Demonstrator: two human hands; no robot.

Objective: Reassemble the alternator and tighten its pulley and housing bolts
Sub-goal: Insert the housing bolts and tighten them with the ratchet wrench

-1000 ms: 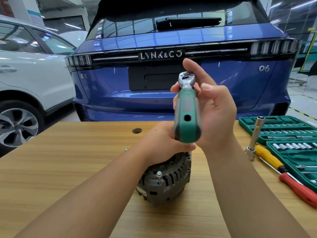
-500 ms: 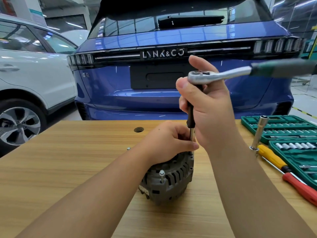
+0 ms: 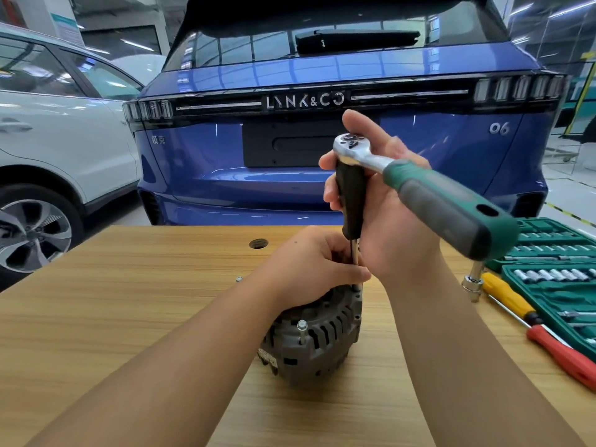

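One grey ribbed alternator (image 3: 317, 337) sits mid-table on the wooden table (image 3: 129, 317), one hex bolt (image 3: 302, 327) standing from its housing. The left hand (image 3: 309, 269) grips its top, fingers curled at one steel shaft. The right hand (image 3: 383, 204) grips the shaft's black grip under one chrome ratchet (image 3: 419, 185) with green-grey handle. Right: two screwdrivers, yellow (image 3: 509, 296) and red (image 3: 567, 356), and one green socket case (image 3: 554, 282).

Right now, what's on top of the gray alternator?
The left hand rests on the alternator, pinching the extension bar that comes down from the ratchet. One raised bolt sticks up near its front edge. The hand covers the bar's tip and the bolt under it.
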